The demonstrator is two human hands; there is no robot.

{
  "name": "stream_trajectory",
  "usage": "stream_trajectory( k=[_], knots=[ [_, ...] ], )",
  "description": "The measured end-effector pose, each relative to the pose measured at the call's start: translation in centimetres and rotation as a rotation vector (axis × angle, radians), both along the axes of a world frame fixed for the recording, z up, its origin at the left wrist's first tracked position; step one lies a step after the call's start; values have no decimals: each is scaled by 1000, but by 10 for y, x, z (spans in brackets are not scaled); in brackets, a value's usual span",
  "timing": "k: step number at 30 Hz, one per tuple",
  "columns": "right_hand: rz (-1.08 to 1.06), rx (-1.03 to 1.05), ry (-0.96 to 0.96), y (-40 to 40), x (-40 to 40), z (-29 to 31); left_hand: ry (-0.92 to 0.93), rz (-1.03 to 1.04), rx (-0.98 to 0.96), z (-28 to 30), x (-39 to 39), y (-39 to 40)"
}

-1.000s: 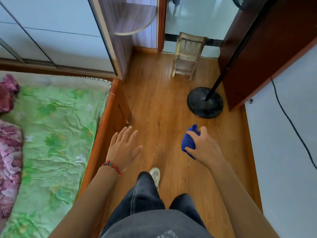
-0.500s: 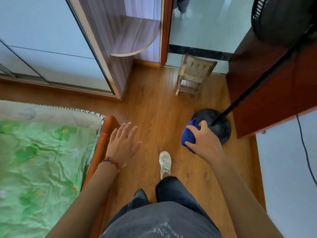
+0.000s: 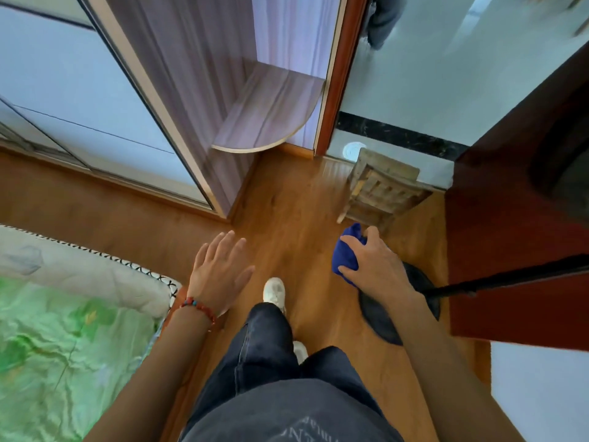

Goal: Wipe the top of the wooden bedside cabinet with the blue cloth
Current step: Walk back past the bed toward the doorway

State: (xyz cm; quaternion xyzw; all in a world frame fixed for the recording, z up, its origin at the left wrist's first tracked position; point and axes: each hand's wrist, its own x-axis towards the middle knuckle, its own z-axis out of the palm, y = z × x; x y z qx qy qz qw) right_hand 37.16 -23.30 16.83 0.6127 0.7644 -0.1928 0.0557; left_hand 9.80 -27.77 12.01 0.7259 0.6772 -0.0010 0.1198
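My right hand (image 3: 374, 266) grips a bunched blue cloth (image 3: 345, 253), held in the air above the wooden floor. My left hand (image 3: 220, 271) hovers flat with its fingers spread and holds nothing; a red bead bracelet circles its wrist. No wooden bedside cabinet shows in this view. My legs in dark trousers and one white shoe (image 3: 274, 290) are below, mid-step on the floor.
A bed with a green sheet (image 3: 63, 346) and a white quilt lies at the left. A wardrobe with a rounded corner shelf (image 3: 271, 119) stands ahead. A small wooden chair (image 3: 379, 189) sits by the doorway. A fan base (image 3: 411, 314) and pole are at the right, beside a dark red door.
I have walked forward toward the doorway: the wardrobe, chair and fan base have come nearer and the bed has slid back to the left. Both hands keep their poses.
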Motion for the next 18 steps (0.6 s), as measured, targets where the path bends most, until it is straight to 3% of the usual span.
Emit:
stream_trajectory(
  k=[10,18],
  knots=[
    [51,1,24,170,-43,-8,-25,115,-26,-4,-30,147],
    [103,-5,80,261,-69,-6,9,141,37,-2,-48,219]
  ],
)
